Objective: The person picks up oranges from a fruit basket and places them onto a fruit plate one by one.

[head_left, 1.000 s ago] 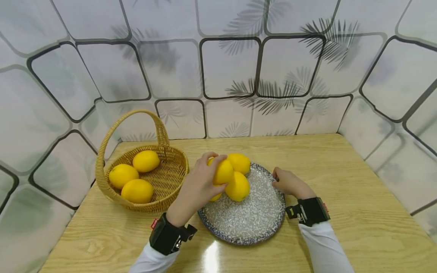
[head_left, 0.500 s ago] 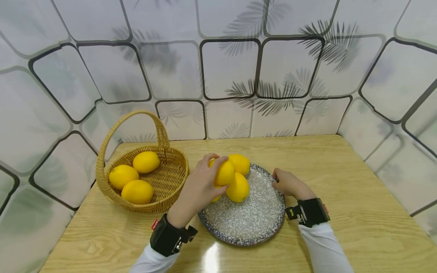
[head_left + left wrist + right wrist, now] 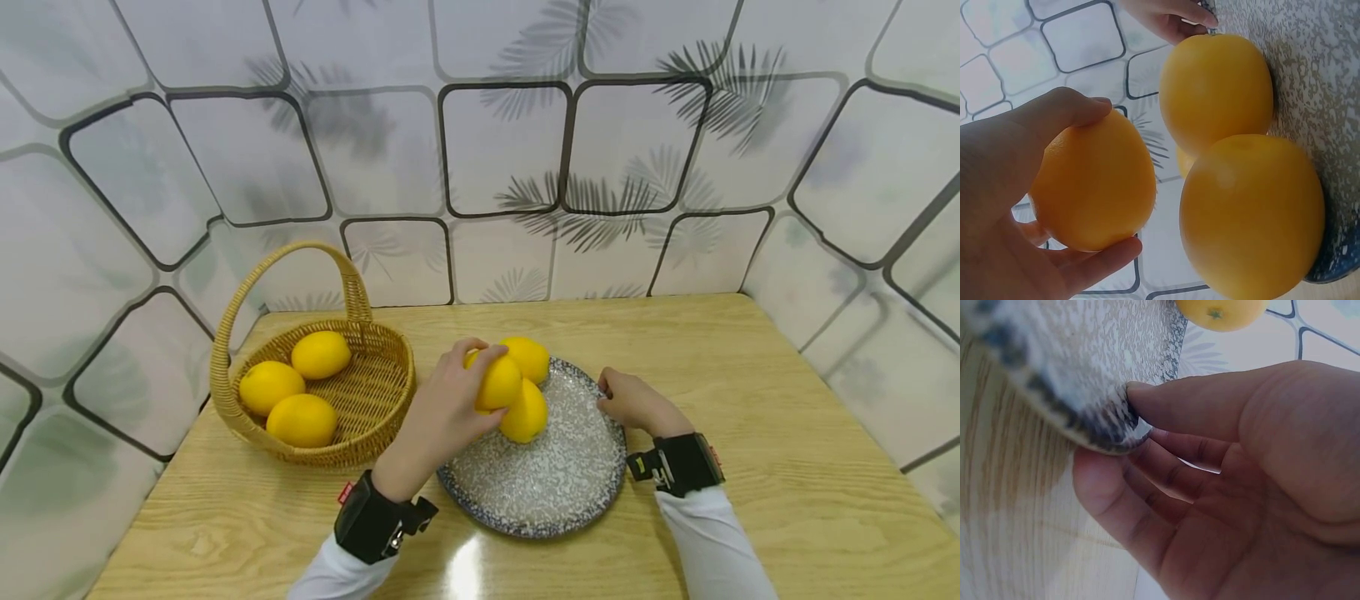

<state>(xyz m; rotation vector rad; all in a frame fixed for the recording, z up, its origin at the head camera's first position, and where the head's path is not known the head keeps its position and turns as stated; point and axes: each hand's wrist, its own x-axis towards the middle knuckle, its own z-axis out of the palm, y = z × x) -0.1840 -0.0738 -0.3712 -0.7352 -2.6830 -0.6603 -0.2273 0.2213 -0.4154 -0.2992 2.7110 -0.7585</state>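
Observation:
In the head view my left hand [image 3: 448, 404] holds a yellow lemon [image 3: 500, 382] above the left side of a speckled grey plate [image 3: 555, 475] with a dark blue rim. Thumb and fingers curl round that lemon [image 3: 1094, 184] in the left wrist view, apart from the others. Beside it on the plate sit a front lemon [image 3: 523, 414] and a back lemon [image 3: 528, 360]. The left wrist view shows a sliver of another lemon [image 3: 1185, 164] behind two nearer ones. My right hand [image 3: 637, 402] pinches the plate's right edge [image 3: 1107, 434] between thumb and fingers.
A wicker basket [image 3: 401, 362] with a tall handle stands left of the plate, with three lemons [image 3: 302, 421] in its left part. Both stand on a wooden table [image 3: 787, 433]. A patterned cloth [image 3: 502, 150] surrounds the back and sides.
My left hand, with the lemon in it, has shifted slightly to the right over the plate. The lemon that showed below it is now covered. My right hand stays at the plate's edge.

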